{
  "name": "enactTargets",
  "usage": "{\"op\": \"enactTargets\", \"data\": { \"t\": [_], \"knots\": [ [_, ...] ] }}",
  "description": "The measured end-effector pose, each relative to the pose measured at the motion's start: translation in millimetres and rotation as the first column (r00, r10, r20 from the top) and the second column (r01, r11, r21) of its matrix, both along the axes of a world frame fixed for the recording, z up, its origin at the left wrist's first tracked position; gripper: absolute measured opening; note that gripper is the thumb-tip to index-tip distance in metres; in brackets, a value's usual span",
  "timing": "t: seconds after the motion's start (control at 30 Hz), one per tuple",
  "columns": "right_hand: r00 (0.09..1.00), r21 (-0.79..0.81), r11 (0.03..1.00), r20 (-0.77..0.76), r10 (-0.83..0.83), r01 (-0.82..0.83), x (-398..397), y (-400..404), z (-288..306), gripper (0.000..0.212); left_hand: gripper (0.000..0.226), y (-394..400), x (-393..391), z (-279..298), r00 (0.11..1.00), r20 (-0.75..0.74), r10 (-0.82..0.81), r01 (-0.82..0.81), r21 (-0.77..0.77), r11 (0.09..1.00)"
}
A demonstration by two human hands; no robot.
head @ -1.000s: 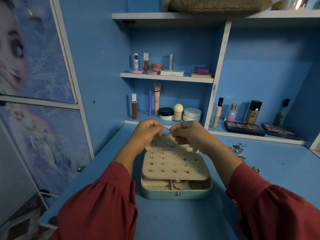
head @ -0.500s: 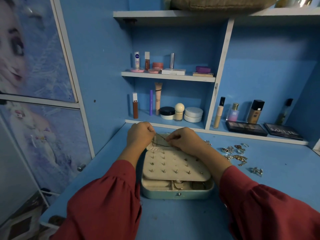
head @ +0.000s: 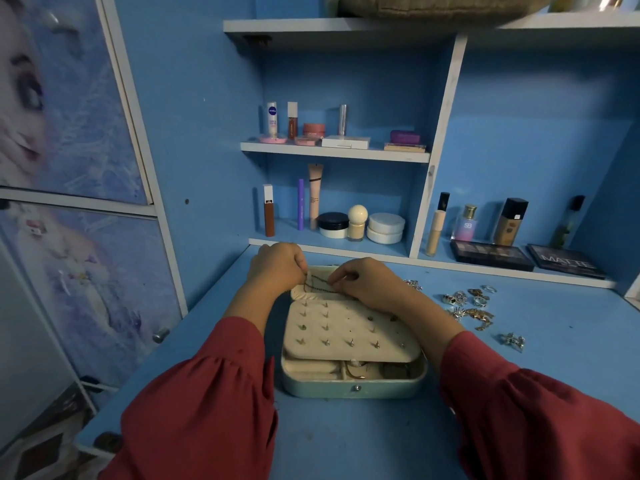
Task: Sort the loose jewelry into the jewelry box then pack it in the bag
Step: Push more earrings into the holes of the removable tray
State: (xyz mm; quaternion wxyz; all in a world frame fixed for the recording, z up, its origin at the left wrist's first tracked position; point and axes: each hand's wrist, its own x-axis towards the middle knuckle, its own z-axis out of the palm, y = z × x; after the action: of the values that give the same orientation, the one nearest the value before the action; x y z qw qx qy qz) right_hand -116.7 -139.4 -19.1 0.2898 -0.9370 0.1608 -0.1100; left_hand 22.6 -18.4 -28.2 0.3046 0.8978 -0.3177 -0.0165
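Note:
An open pale green jewelry box [head: 353, 389] sits on the blue desk, its cream stud panel [head: 346, 332] dotted with small earrings and its front compartments holding a few pieces. Over the box's far end my left hand [head: 277, 268] and my right hand [head: 367, 282] each pinch an end of a thin dark chain [head: 318, 285], stretched low across the lid's cream lining. Loose jewelry [head: 471, 306], silver and gold pieces, lies scattered on the desk to the right of the box. No bag is in view.
Shelves behind the box carry cosmetics: tubes, jars [head: 386, 227], bottles and two eyeshadow palettes [head: 491, 255]. A wardrobe door with a printed picture [head: 69, 168] stands at the left. The desk's left edge [head: 138, 358] drops off beside my left sleeve.
Both hands have come down from above the box to its far end, lowering the chain onto the lid lining. The hands have spread slightly apart.

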Motion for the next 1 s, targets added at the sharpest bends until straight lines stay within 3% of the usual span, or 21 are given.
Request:
{"op": "enactTargets", "data": {
  "t": [0.1,0.17,0.3,0.4,0.57,0.83,1.0],
  "knots": [
    [0.999,0.013,0.999,0.013,-0.047,0.047,-1,-1,1,0.019,0.022,3,3,2,0.993,-0.096,-0.069,0.065,-0.041,0.997],
    [0.996,-0.064,0.994,-0.023,-0.092,0.090,0,-2,1,0.018,0.022,2,-1,3,0.975,-0.128,-0.183,0.175,-0.075,0.982],
    [0.986,-0.073,0.995,-0.150,-0.075,0.065,-5,-6,6,0.020,0.020,-1,-14,3,0.935,-0.115,-0.336,0.342,0.036,0.939],
    [0.984,-0.030,1.000,-0.180,-0.008,0.003,-9,-6,9,0.015,0.013,0,-13,4,0.942,-0.139,-0.305,0.312,0.038,0.949],
    [0.986,-0.011,0.999,-0.161,0.031,-0.034,-13,-6,10,0.026,0.045,3,-17,8,0.953,-0.142,-0.268,0.278,0.057,0.959],
    [0.989,0.111,0.993,-0.135,0.064,-0.049,-15,-9,11,0.024,0.059,-3,-27,7,0.954,0.006,-0.301,0.292,0.218,0.931],
    [0.990,0.145,0.989,-0.127,0.060,-0.041,-14,-10,10,0.027,0.057,-5,-23,2,0.960,0.041,-0.277,0.271,0.109,0.956]
  ]
}}
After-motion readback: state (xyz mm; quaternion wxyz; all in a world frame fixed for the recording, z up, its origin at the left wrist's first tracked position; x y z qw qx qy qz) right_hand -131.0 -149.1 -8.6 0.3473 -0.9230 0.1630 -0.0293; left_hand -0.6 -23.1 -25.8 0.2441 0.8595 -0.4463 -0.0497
